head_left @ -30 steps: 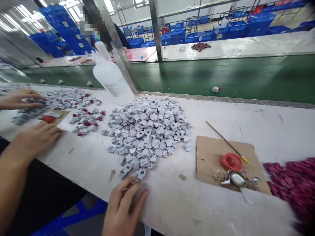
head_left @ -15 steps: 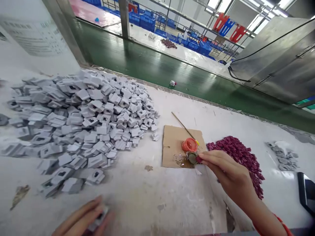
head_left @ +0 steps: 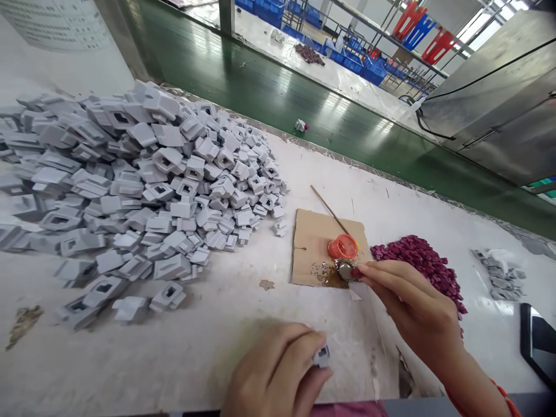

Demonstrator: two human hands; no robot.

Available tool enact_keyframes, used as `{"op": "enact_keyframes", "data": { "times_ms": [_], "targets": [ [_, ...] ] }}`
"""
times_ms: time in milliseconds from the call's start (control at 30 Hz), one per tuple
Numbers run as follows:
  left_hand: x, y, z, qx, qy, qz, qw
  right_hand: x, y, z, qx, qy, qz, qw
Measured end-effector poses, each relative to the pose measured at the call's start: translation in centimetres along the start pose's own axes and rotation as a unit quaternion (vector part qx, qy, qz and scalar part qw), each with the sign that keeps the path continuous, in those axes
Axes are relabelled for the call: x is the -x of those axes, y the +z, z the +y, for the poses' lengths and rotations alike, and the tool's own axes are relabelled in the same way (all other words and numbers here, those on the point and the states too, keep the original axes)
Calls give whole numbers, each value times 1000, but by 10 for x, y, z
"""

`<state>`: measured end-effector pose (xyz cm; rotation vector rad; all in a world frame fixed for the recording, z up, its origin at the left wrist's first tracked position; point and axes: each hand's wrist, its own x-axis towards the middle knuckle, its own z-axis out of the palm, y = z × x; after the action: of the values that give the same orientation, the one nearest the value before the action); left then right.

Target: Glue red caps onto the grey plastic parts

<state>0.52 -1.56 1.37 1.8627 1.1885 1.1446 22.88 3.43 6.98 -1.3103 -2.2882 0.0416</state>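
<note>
My left hand (head_left: 280, 368) is closed on a grey piece (head_left: 322, 354) with a dark square opening, low above the table's near edge. My right hand (head_left: 412, 301) pinches a small dark red piece (head_left: 357, 273) and holds it against a round metal cap (head_left: 346, 270). The cap lies on a cardboard square (head_left: 306, 231), just in front of an orange-red cup (head_left: 343, 247). Wet, shiny spots mark the cardboard beside the cap. A thin stick (head_left: 328, 207) rests with its far end off the cardboard and its near end by the cup.
A large heap of grey pieces (head_left: 165, 191) covers the left side. Dark red pieces (head_left: 417, 260) are piled beyond my right forearm. Farther right are a small grey group (head_left: 499, 275) and a black device (head_left: 538, 341). A green conveyor belt (head_left: 260, 87) runs behind the table.
My left hand has moved right with the grey piece, from below the grey heap to near the cardboard. My right hand stays at the cap with the red piece. The view has shifted slightly.
</note>
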Motion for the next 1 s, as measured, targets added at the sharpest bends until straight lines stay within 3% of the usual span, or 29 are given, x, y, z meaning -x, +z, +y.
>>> {"op": "enact_keyframes", "data": {
  "times_ms": [100, 333, 533, 733, 867, 933, 1000],
  "targets": [
    [-5, 3, -2, -34, 29, 10, 999, 9, -6, -20, -28, 34, 14, 999],
    [-8, 6, -3, -60, 14, 6, 998, 29, 2, -53, -108, 29, -62, 992],
    [-8, 3, -4, -50, 21, -7, 998, 35, 13, -54, -116, 14, -82, 990],
    [-9, 4, -5, -53, 30, -13, 998, 37, 26, -57, -135, -24, -48, 989],
    [-7, 5, -7, -95, 64, -24, 993, 34, 26, -59, -177, 13, -56, 983],
    [-9, -3, -8, -121, 75, -42, 989, 39, 19, -53, -153, 41, -54, 986],
    [-20, -21, -6, -128, 80, -68, 986, 51, 9, -41, -61, 76, -5, 995]
  ]
}}
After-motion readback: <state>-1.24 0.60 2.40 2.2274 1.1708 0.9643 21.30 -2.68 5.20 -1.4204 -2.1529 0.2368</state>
